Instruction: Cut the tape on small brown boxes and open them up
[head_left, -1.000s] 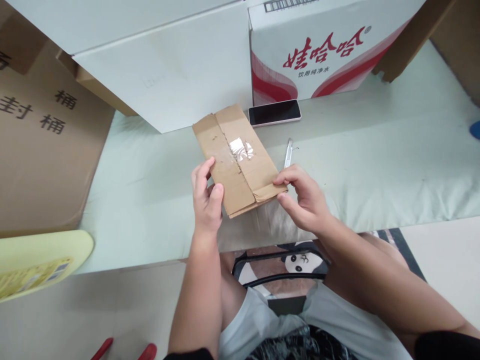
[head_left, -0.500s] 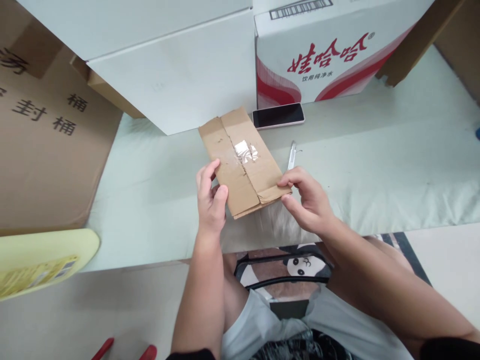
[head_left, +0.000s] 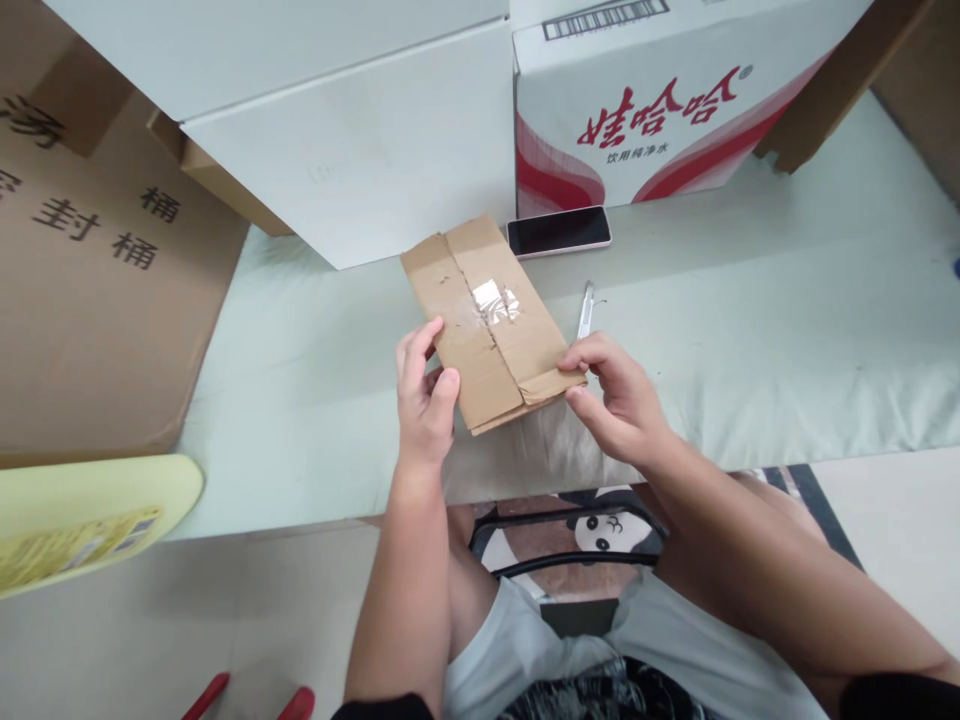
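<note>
A flattened brown cardboard box (head_left: 487, 320) with a scrap of clear tape on its seam is held just above the pale green table (head_left: 750, 330). My left hand (head_left: 424, 405) grips its near left edge, thumb on top. My right hand (head_left: 619, 400) pinches its near right corner between thumb and fingers. Just beyond my right hand, a small metal cutter (head_left: 585, 312) lies on the table.
A phone (head_left: 559, 231) lies face up behind the cardboard. A white box (head_left: 337, 130) and a red-and-white printed carton (head_left: 660, 100) stand at the back. A large brown carton (head_left: 97, 270) fills the left. A yellow board (head_left: 82, 520) sits at the lower left.
The view has shifted slightly, so everything sits a little further right and lower in frame. Both hands keep the same hold on the cardboard.
</note>
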